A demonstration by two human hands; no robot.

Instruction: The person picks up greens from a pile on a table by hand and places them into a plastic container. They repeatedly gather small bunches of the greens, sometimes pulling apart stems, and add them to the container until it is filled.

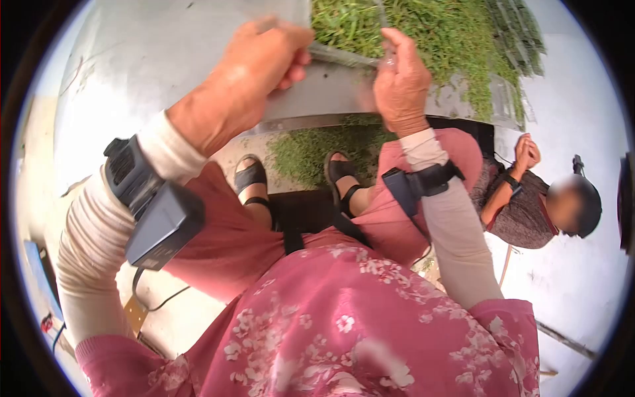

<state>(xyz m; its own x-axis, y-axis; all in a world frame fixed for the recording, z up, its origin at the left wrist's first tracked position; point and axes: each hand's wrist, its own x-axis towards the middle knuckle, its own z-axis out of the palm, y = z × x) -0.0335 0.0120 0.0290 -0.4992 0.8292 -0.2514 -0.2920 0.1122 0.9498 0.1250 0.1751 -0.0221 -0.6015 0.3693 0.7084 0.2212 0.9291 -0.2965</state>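
Note:
A clear plastic bag lies at the table's front part, with green plant sprigs in or under it. At the bag's left edge is my left hand, its fingers curled; what they hold is hidden. My right hand pinches the clear plastic near the bag's right corner, fingers bent around it. A large heap of loose green sprigs spreads just beyond and to the right of my right hand.
The grey table has its front edge above my knees. Filled clear packs lie at the back right. Fallen greens cover the floor near my sandals. Another person in a dark cap sits at the right.

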